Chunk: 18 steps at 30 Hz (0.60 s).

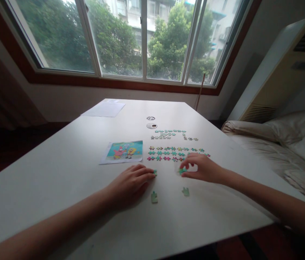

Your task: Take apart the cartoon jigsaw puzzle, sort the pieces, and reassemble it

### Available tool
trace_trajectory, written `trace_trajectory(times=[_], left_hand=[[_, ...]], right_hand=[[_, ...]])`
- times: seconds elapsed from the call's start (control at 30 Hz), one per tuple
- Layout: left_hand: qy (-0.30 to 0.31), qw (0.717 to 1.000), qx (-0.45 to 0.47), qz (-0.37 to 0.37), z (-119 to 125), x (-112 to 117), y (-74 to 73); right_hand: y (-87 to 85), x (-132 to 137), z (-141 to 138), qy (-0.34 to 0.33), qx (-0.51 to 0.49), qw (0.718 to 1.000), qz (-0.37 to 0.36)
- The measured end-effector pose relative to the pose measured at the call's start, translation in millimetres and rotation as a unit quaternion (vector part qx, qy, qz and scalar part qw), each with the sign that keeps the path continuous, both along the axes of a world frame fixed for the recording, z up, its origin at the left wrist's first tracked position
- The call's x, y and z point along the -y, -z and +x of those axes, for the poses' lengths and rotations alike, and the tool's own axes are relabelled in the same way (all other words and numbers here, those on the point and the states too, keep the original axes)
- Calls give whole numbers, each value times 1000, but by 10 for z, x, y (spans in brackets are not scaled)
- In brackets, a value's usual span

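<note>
My left hand point(130, 184) lies palm down on the white table point(60, 187), its fingertips pressed on a small green puzzle piece point(155, 173). My right hand point(202, 168) pinches another green puzzle piece point(182, 170) between thumb and forefinger, just above the tabletop. Two loose green pieces point(154, 196) point(185, 191) lie in front of my hands. Rows of small pieces point(174, 153) are laid out beyond my right hand, with more pieces point(171, 134) farther back. A colourful cartoon picture card point(122, 151) lies flat to the left of the rows.
A sheet of white paper point(104, 108) rests at the far left of the table. Two round cable holes point(151, 122) sit in the tabletop. A bed with a pillow point(284, 144) stands right of the table, a wide window point(130, 39) behind.
</note>
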State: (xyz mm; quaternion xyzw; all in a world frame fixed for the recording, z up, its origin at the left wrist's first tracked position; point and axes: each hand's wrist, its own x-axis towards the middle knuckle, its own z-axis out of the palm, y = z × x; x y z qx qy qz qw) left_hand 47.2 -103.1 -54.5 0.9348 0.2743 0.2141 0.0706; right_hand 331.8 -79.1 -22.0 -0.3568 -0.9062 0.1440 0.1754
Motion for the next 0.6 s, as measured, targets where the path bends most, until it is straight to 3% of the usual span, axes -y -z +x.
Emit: trace_trajectory(times=[0.2,0.4,0.6], left_hand=[[6,1000,-17,-4,-17,-20,9],[10,1000,-8,-10,-34,-31,14],[9,1000,-19,-20,-39,-24,9]], right_hand=[[128,-209,-629,-2,-21,998,-63],[247,-251,-675,4,-31,996,-82],[254,-269,-704,15,-27,994,-100]])
